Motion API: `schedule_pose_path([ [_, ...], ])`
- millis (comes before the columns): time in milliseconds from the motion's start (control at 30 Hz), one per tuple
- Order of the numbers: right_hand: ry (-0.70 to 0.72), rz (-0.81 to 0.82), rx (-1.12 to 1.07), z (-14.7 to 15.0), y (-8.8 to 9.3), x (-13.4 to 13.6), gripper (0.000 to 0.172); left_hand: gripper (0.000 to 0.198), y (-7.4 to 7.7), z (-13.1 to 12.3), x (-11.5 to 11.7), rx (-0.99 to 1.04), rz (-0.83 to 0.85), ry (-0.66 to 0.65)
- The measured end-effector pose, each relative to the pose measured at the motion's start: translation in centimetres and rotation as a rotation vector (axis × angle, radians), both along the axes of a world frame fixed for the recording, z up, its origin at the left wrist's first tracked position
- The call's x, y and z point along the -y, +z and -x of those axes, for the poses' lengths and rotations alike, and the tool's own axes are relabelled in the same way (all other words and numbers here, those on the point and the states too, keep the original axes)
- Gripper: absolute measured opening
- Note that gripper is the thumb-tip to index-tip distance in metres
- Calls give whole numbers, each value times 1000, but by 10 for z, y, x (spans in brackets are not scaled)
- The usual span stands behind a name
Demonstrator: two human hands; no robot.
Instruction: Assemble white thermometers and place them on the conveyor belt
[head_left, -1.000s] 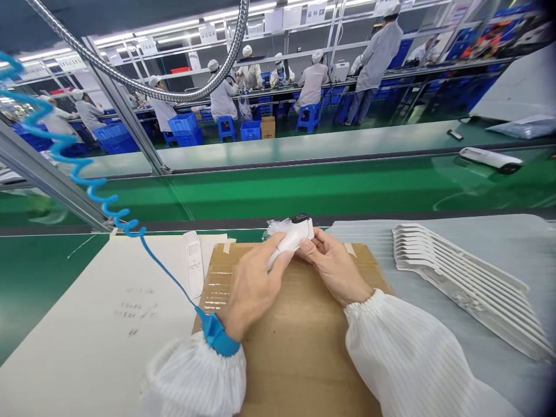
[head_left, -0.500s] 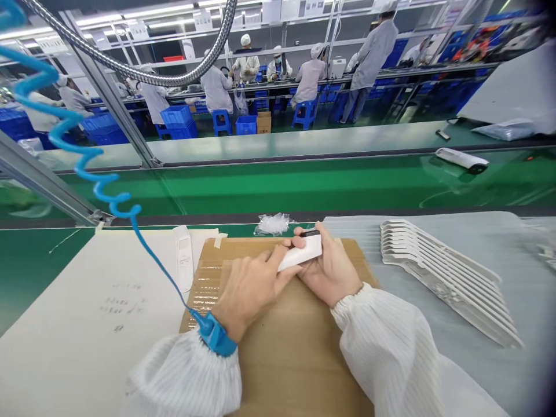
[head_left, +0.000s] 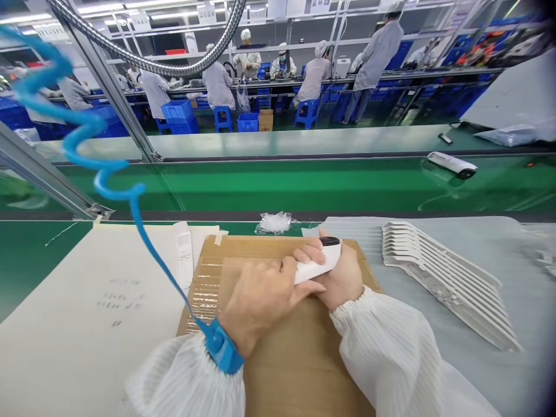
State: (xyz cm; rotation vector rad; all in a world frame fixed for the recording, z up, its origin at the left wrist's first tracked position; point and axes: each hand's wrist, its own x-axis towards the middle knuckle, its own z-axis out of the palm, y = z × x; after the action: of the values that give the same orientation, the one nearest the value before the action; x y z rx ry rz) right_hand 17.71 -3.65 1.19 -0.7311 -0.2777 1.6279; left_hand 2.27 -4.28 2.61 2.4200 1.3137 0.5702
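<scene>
Both of my hands grip one white handheld device with a black end (head_left: 319,262) above the cardboard sheet (head_left: 299,359). My left hand (head_left: 264,295) is closed round its lower left end, and the thumb lies along the underside. My right hand (head_left: 343,269) is wrapped round the other end from behind, with its fingers folded over the front near the black cap. A blue wrist strap (head_left: 222,347) with a coiled cord (head_left: 150,243) sits on my left wrist. The device's back and its far lower end are hidden by my hands.
Right of the cardboard, a row of white plastic shells (head_left: 443,281) lies on grey foam sheeting (head_left: 360,229). A white housing piece (head_left: 184,255) rests on the left paper. A clear plastic bag (head_left: 275,222) lies behind. Another white device (head_left: 452,164) is on the green conveyor (head_left: 260,185).
Both hands and the device have shifted slightly right and toward me. The device has been turned, so its rounded black end now faces up more. My right fingers now fold over its front.
</scene>
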Motion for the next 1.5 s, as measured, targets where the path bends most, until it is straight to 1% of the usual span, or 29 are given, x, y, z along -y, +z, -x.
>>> schedule_pose_path([
  [67, 13, -8, 9, -3, 2, -1, 50, 61, -1, -1, 0, -7, 7, 21],
  [167, 63, -62, 41, 2, 8, -3, 41, 59, 0, 5, -7, -87, 69, 121],
  [200, 86, -98, 62, 6, 10, -2, 37, 56, 1, 7, -9, -66, 69, 161],
  [267, 143, -175, 110, 14, 11, -1, 32, 49, 2, 9, -11, 71, 18, 206],
  [333, 191, -225, 149, 23, 8, 3, 31, 48, 2, 8, -10, 222, -53, 190],
  [400, 208, -242, 170, 29, 3, 6, 32, 47, 1, 5, -5, 285, -96, 157],
  [500, 181, -237, 174, 33, -2, 10, 31, 41, 3, -1, 1, 274, -145, 113],
  [567, 174, -235, 173, 32, -2, 11, 31, 39, 6, -3, 3, 274, -177, 79],
  [633, 183, -240, 173, 31, -1, 10, 29, 39, 7, -4, 2, 284, -198, 79],
  [700, 196, -242, 179, 29, 0, 9, 29, 39, 7, -2, 0, 292, -191, 77],
  [767, 190, -228, 183, 26, 1, 6, 33, 41, 4, 2, -4, 292, -147, 62],
  [833, 143, -208, 164, 21, 1, 3, 35, 46, 0, 8, -10, 294, -64, 73],
  [900, 91, -189, 158, 17, 0, 0, 37, 45, -4, 12, -15, 340, 97, 112],
  [967, 78, -189, 206, 13, -2, -2, 39, 44, -6, 14, -20, 473, 360, 124],
  [1033, 107, -222, 287, 10, -5, -3, 43, 51, -4, 13, -23, 628, 651, 128],
  [1100, 127, -267, 347, 9, -6, -2, 46, 55, -1, 11, -25, 728, 863, 162],
  [1133, 131, -283, 366, 9, -7, -2, 46, 55, 1, 11, -25, 758, 929, 175],
  [1200, 133, -286, 398, 11, -7, -1, 47, 52, 6, 13, -25, 820, 994, 170],
  [1233, 122, -268, 412, 12, -7, 0, 47, 48, 8, 15, -26, 860, 990, 160],
  [1300, 74, -189, 434, 14, -6, 0, 45, 38, 10, 23, -34, 947, 896, 186],
  [1333, 44, -144, 441, 14, -5, 0, 44, 34, 11, 27, -41, 970, 810, 233],
  [1367, 19, -108, 446, 15, -5, 1, 43, 33, 12, 33, -51, 946, 709, 297],
  [1400, 6, -87, 450, 15, -6, 1, 43, 35, 13, 39, -65, 889, 608, 371],
  [1433, 6, -83, 455, 15, -6, 1, 43, 40, 13, 46, -80, 770, 520, 446],
  [1467, 7, -88, 461, 15, -6, 1, 42, 44, 14, 53, -98, 582, 455, 516],
  [1500, 8, -95, 463, 14, -6, 1, 41, 46, 15, 61, -117, 508, 427, 564],
])
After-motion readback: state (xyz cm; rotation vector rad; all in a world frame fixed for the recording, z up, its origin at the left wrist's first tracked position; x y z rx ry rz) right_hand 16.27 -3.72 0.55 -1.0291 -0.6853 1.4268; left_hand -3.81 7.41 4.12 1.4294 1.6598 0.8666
